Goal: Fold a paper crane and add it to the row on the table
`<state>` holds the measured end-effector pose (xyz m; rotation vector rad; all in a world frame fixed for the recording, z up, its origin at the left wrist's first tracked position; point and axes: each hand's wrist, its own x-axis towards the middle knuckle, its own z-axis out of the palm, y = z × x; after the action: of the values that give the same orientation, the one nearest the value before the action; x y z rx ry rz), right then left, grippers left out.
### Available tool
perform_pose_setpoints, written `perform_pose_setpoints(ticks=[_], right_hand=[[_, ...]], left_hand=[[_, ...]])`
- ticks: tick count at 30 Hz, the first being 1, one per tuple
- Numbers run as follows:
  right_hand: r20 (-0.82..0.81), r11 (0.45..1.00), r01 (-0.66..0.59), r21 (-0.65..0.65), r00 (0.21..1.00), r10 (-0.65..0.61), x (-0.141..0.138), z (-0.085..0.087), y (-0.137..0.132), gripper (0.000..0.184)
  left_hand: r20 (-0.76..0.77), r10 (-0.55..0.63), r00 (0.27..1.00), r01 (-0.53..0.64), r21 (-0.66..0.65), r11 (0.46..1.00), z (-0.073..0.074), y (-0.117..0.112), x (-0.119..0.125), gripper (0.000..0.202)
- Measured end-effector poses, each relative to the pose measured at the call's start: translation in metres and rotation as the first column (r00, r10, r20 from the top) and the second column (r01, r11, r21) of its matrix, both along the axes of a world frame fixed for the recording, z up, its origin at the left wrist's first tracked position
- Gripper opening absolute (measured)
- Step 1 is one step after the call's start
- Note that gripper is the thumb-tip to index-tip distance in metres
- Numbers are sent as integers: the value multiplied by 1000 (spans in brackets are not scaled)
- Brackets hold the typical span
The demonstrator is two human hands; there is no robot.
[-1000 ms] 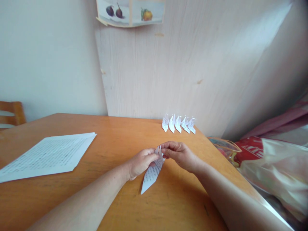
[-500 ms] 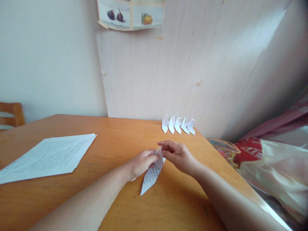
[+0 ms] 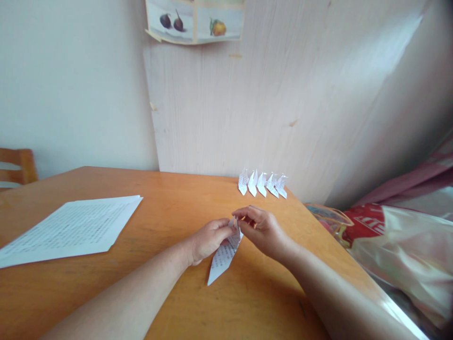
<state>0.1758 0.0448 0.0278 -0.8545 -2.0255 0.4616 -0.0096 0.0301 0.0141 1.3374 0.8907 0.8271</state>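
A folded piece of printed paper (image 3: 222, 262), white with dark text and a pointed lower end, is held over the middle of the table. My left hand (image 3: 212, 238) grips it from the left, thumb pressed on its upper part. At its narrow top tip, my right hand (image 3: 260, 226) pinches the paper between thumb and forefinger, the other fingers curled. Part of the upper folds is hidden behind the fingers. Several small folded paper birds (image 3: 262, 184) stand in a row near the far right corner of the table.
The wooden table (image 3: 170, 198) meets the wall at its back. A stack of printed sheets (image 3: 78, 226) lies at the left. Past the right edge are a red and whitish bag (image 3: 399, 245) and other items. A wooden chair (image 3: 24, 165) stands at the far left.
The right fingertips have closed in slightly on the paper's top tip. The left hand keeps its hold, and the view has shifted a little.
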Motion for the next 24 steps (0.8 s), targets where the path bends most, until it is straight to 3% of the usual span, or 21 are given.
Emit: perform_pose_setpoints(ticks=[15,24], right_hand=[[101,996,73,55,992,-78,1,2,-5,14],[-28,990,70,-121,997,-74,-5,-2,-1,12]], left_hand=[[25,-7,1000,7,18,1000,-2,2,0,27],[38,1,999,-1,2,1000,0,-1,1,26]])
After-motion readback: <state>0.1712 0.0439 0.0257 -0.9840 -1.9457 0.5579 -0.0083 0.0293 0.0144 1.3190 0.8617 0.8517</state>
